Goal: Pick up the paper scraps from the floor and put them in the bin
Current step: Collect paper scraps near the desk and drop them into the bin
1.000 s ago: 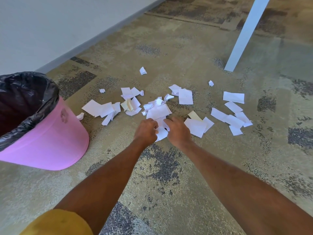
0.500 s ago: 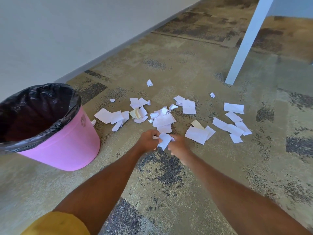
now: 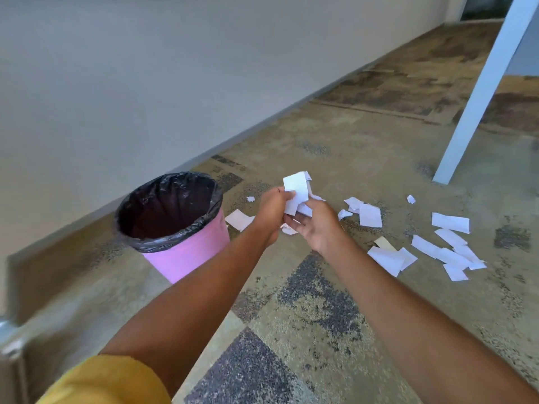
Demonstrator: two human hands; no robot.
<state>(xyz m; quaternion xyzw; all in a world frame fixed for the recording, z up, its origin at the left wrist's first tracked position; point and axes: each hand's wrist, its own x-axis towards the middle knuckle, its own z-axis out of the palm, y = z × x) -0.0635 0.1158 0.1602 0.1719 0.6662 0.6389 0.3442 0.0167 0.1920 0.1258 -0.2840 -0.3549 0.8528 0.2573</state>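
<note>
A bunch of white paper scraps [image 3: 297, 189] is lifted off the carpet between both hands. My left hand [image 3: 269, 212] grips the bunch from the left, fingers curled round it. From below and to the right, my right hand [image 3: 316, 225] holds the same bunch. The pink bin [image 3: 189, 252] with a black liner stands on the floor just left of my hands, its mouth open. More white scraps [image 3: 450, 250] lie scattered on the carpet to the right, and one scrap [image 3: 239, 219] lies beside the bin.
A grey wall [image 3: 175, 83] with a skirting runs along the left behind the bin. A pale blue table leg [image 3: 481, 91] stands at the far right. Patterned carpet [image 3: 306, 330] covers the floor in front of me.
Both hands gathered scraps from the pile and rose off the floor with them. The view lifted and swung left, so the bin now sits nearer the centre.
</note>
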